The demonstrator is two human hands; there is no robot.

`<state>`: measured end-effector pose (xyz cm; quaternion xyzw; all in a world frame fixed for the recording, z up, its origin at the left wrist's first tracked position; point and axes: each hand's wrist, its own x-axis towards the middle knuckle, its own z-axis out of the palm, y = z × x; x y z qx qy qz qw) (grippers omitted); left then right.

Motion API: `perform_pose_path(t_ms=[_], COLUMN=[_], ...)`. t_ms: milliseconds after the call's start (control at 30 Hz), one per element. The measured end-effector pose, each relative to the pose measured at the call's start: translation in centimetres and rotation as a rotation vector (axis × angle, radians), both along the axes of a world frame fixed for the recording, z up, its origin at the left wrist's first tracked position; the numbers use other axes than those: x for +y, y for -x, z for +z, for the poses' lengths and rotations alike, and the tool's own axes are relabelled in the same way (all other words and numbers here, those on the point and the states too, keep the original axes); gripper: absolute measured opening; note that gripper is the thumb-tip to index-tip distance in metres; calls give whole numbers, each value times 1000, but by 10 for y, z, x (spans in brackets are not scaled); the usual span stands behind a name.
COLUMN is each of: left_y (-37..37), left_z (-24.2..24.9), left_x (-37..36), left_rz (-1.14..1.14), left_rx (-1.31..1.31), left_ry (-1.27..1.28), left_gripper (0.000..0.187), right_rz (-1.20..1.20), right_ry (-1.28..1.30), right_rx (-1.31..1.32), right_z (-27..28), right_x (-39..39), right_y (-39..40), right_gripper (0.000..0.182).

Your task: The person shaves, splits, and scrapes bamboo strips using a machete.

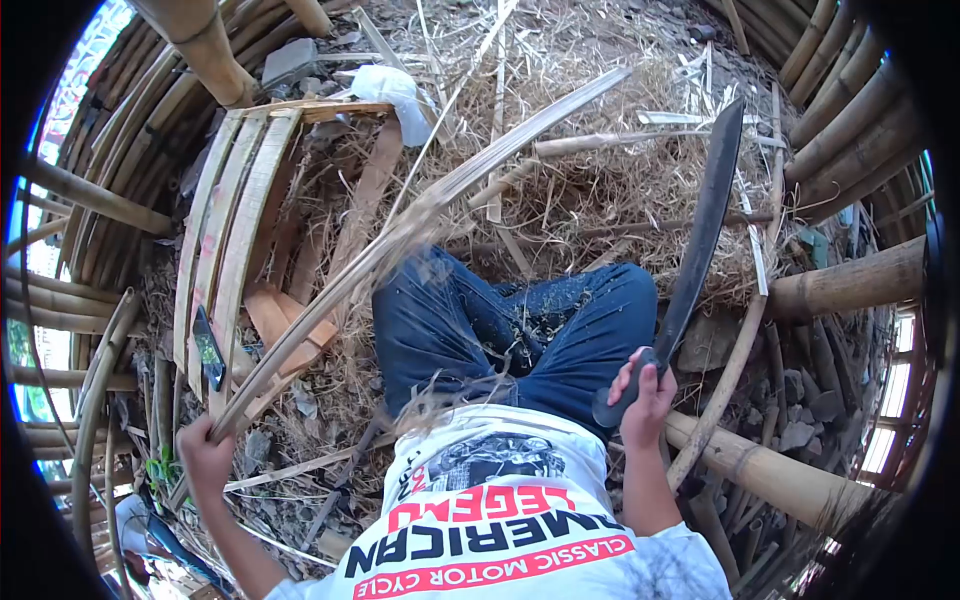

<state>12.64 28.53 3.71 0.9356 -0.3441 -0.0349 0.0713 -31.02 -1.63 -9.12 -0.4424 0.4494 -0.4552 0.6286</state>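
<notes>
My left hand (pixel 207 456) is closed round the lower end of a long split bamboo strip (pixel 480 163), which slants up to the right across my lap, with frayed fibres about its middle. On the other side my right hand (pixel 643 398) grips the dark handle of a machete (pixel 700 235). Its long blade points up and away from me, apart from the strip. Shavings and loose fibres lie on my dark jeans (pixel 440 330) and at the hem of my white shirt.
A slatted wooden crate (pixel 245 215) stands at the left, with a phone (pixel 209 348) on it and a white plastic bag (pixel 390 95) at its far corner. Shavings cover the ground ahead. Bamboo poles (pixel 780 475) surround me. Part of another person (pixel 150 535) shows at the lower left.
</notes>
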Motion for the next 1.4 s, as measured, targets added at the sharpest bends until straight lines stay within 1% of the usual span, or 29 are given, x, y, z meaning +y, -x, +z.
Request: perform_pose_path(t_ms=[33,67,100,133,167,200,233,267,333,367,400,433,467,533,600,633,700,733,800,833,867,933,1000,1067,1133,1200,1267,1333,1400], left_y=[13,20,28,47,57,67,80,90,125,134,142,145,143,132,119,113,105,103,100,100,99,95,93,96,102,106,111,119,127], left_z=[1,-12,-20,-18,-34,-53,-76,-94,-103,-128,-135,-138,-142,-150,-144,-146,-148,-151,-157,-159,-160,-162,-152,-142,-136,-125,-106,-103,-106], left_x=[-37,-64,-93,-131,-160,-191,-222,-249,-296,-306,-312,-310,-305,-273,-238,-220,-192,-186,-176,-174,-176,-186,-196,-204,-204,-209,-222,-221,-215], left_rz=[5,-50,-6,-49,-110,-78,-177,-272,-338,-420,-501,-493,-488,-486,-408,-411,-242,-225,-150,-222,-210,-315,-335,-272,-337,-395,-411,-403,-454], left_rx=[77,43,158,214,277,393,435,411,587,559,531,498,505,300,162,172,252,254,435,332,329,359,427,579,591,603,770,786,857], left_ry=[35,147,137,134,249,301,439,345,189,176,160,-53,-56,62,-89,-105,-242,-253,-163,-111,-113,-191,-190,-292,-275,-258,-427,-390,-136], left_gripper=[20,28,31,28,28,31,32,46,63,68,74,73,73,71,60,60,44,44,36,36,36,38,38,36,35,35,36,33,29], right_rz=[5,3,-1,6,-1,-7,-15,-5,5,8,14,28,40,40,107,126,156,187,225,247,265,273,302,293,346,357,421,476,597], right_ry=[13,7,-2,10,-7,-25,-63,-57,-97,-114,-121,-119,-116,-137,-124,-152,-197,-225,-241,-243,-243,-230,-179,-173,-105,-101,19,8,177], right_rx=[-10,16,42,35,25,17,-51,-45,-39,-5,9,62,111,129,240,240,244,240,215,212,213,215,215,251,329,367,432,453,527], right_z=[1,1,2,1,1,1,4,4,3,4,2,-2,-7,-15,-28,-28,-33,-35,-38,-38,-37,-33,-31,-28,-30,-35,-38,-30,-16], right_x=[-3,-6,-6,-6,-4,-3,0,4,9,12,16,18,20,21,23,21,15,12,8,5,3,1,-2,-5,-6,-4,-1,-2,-6], right_y=[2,4,5,5,4,3,2,2,6,7,12,16,18,19,19,14,4,-2,-14,-19,-23,-31,-34,-35,-35,-36,-44,-51,-63], right_gripper=[38,38,38,38,39,39,36,36,36,35,35,35,34,33,34,35,35,35,35,35,34,33,30,28,27,30,34,36,37])
